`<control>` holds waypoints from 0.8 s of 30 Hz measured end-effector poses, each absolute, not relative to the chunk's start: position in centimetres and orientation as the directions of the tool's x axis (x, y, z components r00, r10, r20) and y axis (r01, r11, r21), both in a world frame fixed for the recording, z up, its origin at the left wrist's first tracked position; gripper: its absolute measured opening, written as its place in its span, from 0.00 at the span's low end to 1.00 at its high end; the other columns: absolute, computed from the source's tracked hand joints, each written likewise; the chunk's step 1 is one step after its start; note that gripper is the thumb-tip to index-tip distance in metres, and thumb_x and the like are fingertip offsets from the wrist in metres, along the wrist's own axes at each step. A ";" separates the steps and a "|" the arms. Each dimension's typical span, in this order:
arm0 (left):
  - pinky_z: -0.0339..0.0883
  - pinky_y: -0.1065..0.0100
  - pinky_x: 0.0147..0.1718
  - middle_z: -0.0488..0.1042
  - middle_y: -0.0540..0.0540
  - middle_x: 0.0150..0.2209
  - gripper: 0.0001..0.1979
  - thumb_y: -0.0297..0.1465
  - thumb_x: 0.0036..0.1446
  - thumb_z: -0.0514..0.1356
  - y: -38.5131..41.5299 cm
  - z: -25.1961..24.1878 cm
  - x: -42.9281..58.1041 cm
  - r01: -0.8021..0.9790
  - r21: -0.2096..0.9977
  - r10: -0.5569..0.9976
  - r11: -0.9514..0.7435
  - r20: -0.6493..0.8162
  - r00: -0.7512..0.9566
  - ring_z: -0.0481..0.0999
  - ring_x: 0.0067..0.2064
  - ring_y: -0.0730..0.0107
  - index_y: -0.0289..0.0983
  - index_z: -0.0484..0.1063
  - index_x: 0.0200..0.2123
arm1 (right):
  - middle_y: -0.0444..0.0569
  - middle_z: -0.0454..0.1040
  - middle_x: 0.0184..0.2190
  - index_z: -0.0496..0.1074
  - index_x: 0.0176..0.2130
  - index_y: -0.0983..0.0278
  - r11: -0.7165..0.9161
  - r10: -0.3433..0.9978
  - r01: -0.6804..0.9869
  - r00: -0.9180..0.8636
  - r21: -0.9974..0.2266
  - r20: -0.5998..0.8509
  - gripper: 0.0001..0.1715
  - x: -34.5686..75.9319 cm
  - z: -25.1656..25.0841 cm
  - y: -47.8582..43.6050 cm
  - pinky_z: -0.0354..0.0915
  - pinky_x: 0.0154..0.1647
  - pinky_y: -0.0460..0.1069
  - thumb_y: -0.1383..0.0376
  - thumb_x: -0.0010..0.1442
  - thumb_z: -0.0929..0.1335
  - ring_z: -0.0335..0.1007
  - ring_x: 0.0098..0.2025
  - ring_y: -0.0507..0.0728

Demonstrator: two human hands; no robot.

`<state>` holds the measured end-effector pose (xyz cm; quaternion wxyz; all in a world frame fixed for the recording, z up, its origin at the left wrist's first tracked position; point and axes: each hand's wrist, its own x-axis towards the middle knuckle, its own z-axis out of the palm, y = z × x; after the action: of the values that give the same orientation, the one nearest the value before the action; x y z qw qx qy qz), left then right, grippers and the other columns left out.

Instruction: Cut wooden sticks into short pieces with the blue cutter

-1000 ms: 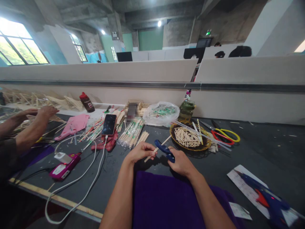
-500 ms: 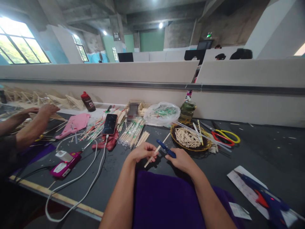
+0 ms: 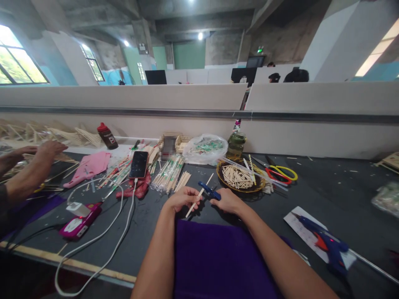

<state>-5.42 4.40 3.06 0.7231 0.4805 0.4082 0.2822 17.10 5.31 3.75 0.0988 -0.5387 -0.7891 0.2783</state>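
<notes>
My left hand [image 3: 183, 198] pinches a thin wooden stick [image 3: 190, 210], held at a slant above the dark tabletop. In my right hand [image 3: 230, 202] are blue cutting pliers [image 3: 213, 193], their head across the upper part of the stick. Whether the jaws have closed on the wood is too small to tell. Just beyond my right hand stands a woven basket [image 3: 261, 189] with short cut sticks [image 3: 236, 176] in it. Several longer sticks [image 3: 183, 181] lie loose past my left hand, beside plastic-wrapped bundles of sticks [image 3: 168, 174].
A phone [image 3: 139, 165] charges over a white cable [image 3: 124, 226] from a pink power strip [image 3: 80, 222]. To the right lie scissors [image 3: 285, 173] and a blue glue gun [image 3: 324, 236] on white paper. A co-worker's hands [image 3: 46, 155] are at the far left.
The camera view has turned slightly right, so things appear further left. My hands keep hold of the stick and the pliers, the pliers' head still across the stick.
</notes>
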 end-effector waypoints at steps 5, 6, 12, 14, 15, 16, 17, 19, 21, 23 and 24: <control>0.66 0.75 0.20 0.75 0.45 0.24 0.21 0.39 0.39 0.72 4.4 2.9 -5.6 -0.013 0.924 0.799 0.383 -0.325 0.506 0.75 0.23 0.73 0.29 0.75 0.32 | 0.47 0.73 0.24 0.73 0.26 0.64 0.308 0.907 0.812 -0.408 -0.495 -0.104 0.11 16.9 3.9 5.3 0.54 0.26 0.45 0.59 0.53 0.68 0.67 0.26 0.53; 0.66 0.75 0.21 0.75 0.45 0.24 0.21 0.39 0.39 0.72 4.4 2.8 -5.6 -0.016 0.923 0.801 0.385 -0.326 0.503 0.75 0.23 0.73 0.29 0.75 0.32 | 0.47 0.73 0.24 0.73 0.26 0.64 0.314 0.907 0.814 -0.410 -0.489 -0.100 0.11 16.9 3.9 5.2 0.54 0.26 0.45 0.59 0.53 0.68 0.67 0.26 0.52; 0.66 0.74 0.21 0.75 0.45 0.24 0.21 0.38 0.38 0.72 4.4 2.6 -5.6 -0.025 0.919 0.799 0.394 -0.329 0.504 0.75 0.22 0.73 0.29 0.75 0.31 | 0.48 0.74 0.26 0.73 0.27 0.64 0.328 0.911 0.828 -0.405 -0.455 -0.081 0.11 16.9 3.6 5.0 0.54 0.28 0.45 0.59 0.54 0.66 0.67 0.28 0.53; 0.66 0.74 0.21 0.75 0.45 0.24 0.21 0.38 0.38 0.72 4.4 2.6 -5.6 -0.027 0.920 0.798 0.392 -0.325 0.507 0.75 0.22 0.73 0.28 0.75 0.32 | 0.48 0.74 0.26 0.73 0.28 0.64 0.330 0.911 0.834 -0.404 -0.443 -0.083 0.11 16.8 3.6 5.0 0.54 0.28 0.45 0.59 0.55 0.66 0.68 0.28 0.53; 0.66 0.74 0.22 0.75 0.45 0.24 0.21 0.38 0.38 0.72 4.4 2.6 -5.6 -0.029 0.920 0.800 0.391 -0.323 0.506 0.75 0.22 0.73 0.28 0.75 0.32 | 0.49 0.74 0.26 0.73 0.28 0.64 0.329 0.911 0.837 -0.403 -0.437 -0.087 0.11 16.8 3.6 5.0 0.53 0.28 0.45 0.59 0.55 0.66 0.68 0.28 0.53; 0.66 0.74 0.22 0.75 0.45 0.24 0.21 0.38 0.38 0.72 4.4 2.6 -5.6 -0.030 0.920 0.801 0.390 -0.323 0.505 0.75 0.22 0.73 0.28 0.75 0.32 | 0.49 0.74 0.26 0.74 0.28 0.64 0.327 0.912 0.842 -0.401 -0.430 -0.091 0.12 16.8 3.6 5.0 0.53 0.27 0.45 0.59 0.55 0.66 0.69 0.28 0.53; 0.66 0.74 0.22 0.75 0.45 0.24 0.21 0.38 0.38 0.72 4.4 2.6 -5.6 -0.030 0.920 0.802 0.391 -0.325 0.502 0.75 0.22 0.73 0.29 0.75 0.32 | 0.49 0.75 0.27 0.74 0.29 0.65 0.324 0.913 0.847 -0.397 -0.422 -0.096 0.12 16.8 3.6 5.1 0.53 0.27 0.45 0.59 0.55 0.66 0.69 0.28 0.54; 0.65 0.74 0.22 0.75 0.45 0.24 0.21 0.38 0.38 0.72 4.3 2.7 -5.6 -0.031 0.919 0.803 0.393 -0.327 0.498 0.74 0.22 0.73 0.29 0.76 0.32 | 0.50 0.75 0.27 0.74 0.29 0.65 0.320 0.914 0.854 -0.393 -0.409 -0.105 0.12 16.8 3.6 5.1 0.53 0.27 0.45 0.59 0.55 0.66 0.69 0.29 0.54; 0.65 0.74 0.22 0.75 0.45 0.24 0.20 0.38 0.38 0.72 4.3 2.7 -5.6 -0.033 0.919 0.804 0.392 -0.325 0.498 0.74 0.22 0.73 0.29 0.76 0.32 | 0.50 0.76 0.28 0.75 0.30 0.65 0.321 0.913 0.858 -0.393 -0.401 -0.111 0.12 16.7 3.6 5.2 0.53 0.27 0.45 0.59 0.55 0.66 0.70 0.29 0.54; 0.66 0.73 0.23 0.75 0.46 0.24 0.20 0.38 0.39 0.72 4.3 2.6 -5.6 -0.038 0.921 0.803 0.389 -0.319 0.503 0.74 0.22 0.73 0.30 0.76 0.32 | 0.50 0.76 0.29 0.75 0.31 0.64 0.325 0.911 0.858 -0.397 -0.397 -0.113 0.13 16.7 3.6 5.2 0.54 0.28 0.45 0.59 0.56 0.66 0.70 0.30 0.54; 0.66 0.73 0.23 0.75 0.46 0.24 0.20 0.38 0.39 0.72 4.3 2.6 -5.6 -0.040 0.920 0.802 0.389 -0.317 0.506 0.74 0.22 0.73 0.30 0.76 0.32 | 0.50 0.76 0.30 0.75 0.31 0.64 0.327 0.910 0.859 -0.399 -0.395 -0.115 0.13 16.7 3.5 5.2 0.54 0.28 0.45 0.59 0.56 0.66 0.70 0.31 0.54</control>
<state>-5.62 4.30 2.58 0.7287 0.4713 0.4043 0.2889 16.74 5.18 3.53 0.0637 -0.5445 -0.8120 0.2005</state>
